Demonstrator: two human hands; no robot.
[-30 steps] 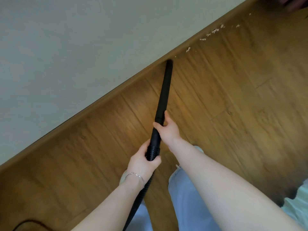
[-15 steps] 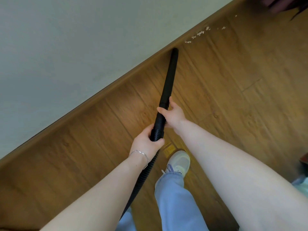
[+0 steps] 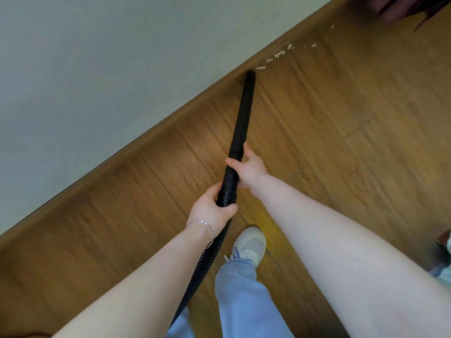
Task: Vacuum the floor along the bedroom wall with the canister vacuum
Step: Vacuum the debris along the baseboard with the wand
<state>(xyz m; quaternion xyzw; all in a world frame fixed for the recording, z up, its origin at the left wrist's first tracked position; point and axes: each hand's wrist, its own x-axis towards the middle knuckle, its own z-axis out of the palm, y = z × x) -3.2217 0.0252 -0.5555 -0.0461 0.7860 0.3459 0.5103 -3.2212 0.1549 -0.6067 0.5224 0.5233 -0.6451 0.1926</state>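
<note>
A black vacuum wand (image 3: 242,113) slants up from my hands to the brown skirting board (image 3: 170,119), its tip on the wooden floor right at the wall. Just past the tip lies a trail of pale crumbs (image 3: 277,56) along the skirting. My right hand (image 3: 249,168) grips the wand at its lower joint. My left hand (image 3: 211,208), with a thin bracelet at the wrist, grips the ribbed black hose (image 3: 207,254) where it meets the wand. The hose runs down between my arms and out of view. The canister is not in view.
A pale wall (image 3: 109,69) fills the upper left. My foot in a white shoe (image 3: 250,243) and a light blue trouser leg (image 3: 241,296) stand just under the hose. Dark furniture (image 3: 412,6) sits at the top right corner, and another object (image 3: 443,254) at the right edge.
I have stepped forward along the wall. The wand tip has slid along the skirting towards the crumbs and now lies just short of them. Both hands keep their hold.
</note>
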